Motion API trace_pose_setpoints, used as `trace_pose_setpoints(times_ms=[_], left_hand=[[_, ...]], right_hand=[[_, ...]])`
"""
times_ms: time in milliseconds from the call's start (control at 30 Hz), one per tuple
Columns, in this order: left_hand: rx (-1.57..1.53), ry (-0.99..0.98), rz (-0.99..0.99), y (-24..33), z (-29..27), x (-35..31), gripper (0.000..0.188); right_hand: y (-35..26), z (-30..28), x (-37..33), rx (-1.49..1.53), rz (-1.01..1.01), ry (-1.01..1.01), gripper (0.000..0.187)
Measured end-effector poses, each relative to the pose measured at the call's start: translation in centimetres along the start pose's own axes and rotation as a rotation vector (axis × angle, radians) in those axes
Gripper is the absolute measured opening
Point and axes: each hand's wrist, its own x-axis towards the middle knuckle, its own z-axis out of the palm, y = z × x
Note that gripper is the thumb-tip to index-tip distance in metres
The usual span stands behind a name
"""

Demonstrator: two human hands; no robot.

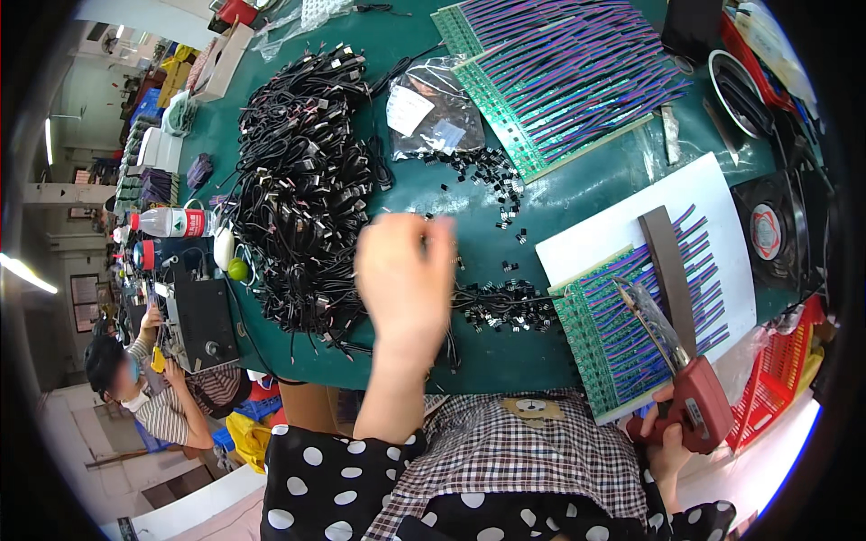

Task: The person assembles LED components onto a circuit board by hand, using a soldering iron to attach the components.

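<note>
My left hand (403,284) is over the middle of the table, a little blurred, its fingers curled in; what they hold, if anything, is hidden. Left of it lies a big heap of black cables (302,194). Small black connectors (510,305) are piled just to its right. In my right hand (666,437) is a soldering gun (699,406) with a red handle, its tip pointing at a green circuit board panel (586,361). Purple and blue wires fan out from that panel, and a dark flat bar (668,279) lies across them.
White paper (577,239) lies under the panel. Farther back are more wired panels (505,117), a clear plastic bag (437,108) and loose connectors. A black fan (767,230) and red basket (767,388) are at right. Left: bottle (171,222), black control box (200,320), person holding a yellow tool.
</note>
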Motion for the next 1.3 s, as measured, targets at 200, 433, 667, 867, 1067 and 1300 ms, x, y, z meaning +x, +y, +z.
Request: trace_pose_setpoints(times_ms=[200, 433, 667, 867, 1067, 1300], left_hand=[[0.046, -0.057, -0.261, -4.8, 0.2, 1.7, 0.017], [-0.843, 0.188, -0.234, -2.9, -0.9, 0.6, 0.01], [-0.535, -0.361, 0.468, 6.2, -3.5, -4.4, 0.013], [-0.715, -0.698, 0.506, 7.9, -1.8, -8.2, 0.013], [-0.726, -0.765, 0.534, 8.5, -2.2, -8.9, 0.01], [-0.868, -0.915, 0.419, 8.2, -2.4, -9.1, 0.009]], right_hand=[[-0.4, 0.6, 0.0, 0.038, 0.028, -0.034, 0.047], [-0.1, -0.1, -0.5, 0.026, 0.056, -0.013, 0.048], [-2.1, 0.7, 0.3, 0.077, 0.213, -0.085, 0.048], [-1.8, 2.8, 1.4, -0.198, 0.065, -0.18, 0.077], [-0.6, 2.5, 1.1, -0.28, -0.234, -0.172, 0.079], [-3.1, 2.6, 1.0, 0.054, 0.144, -0.166, 0.032]])
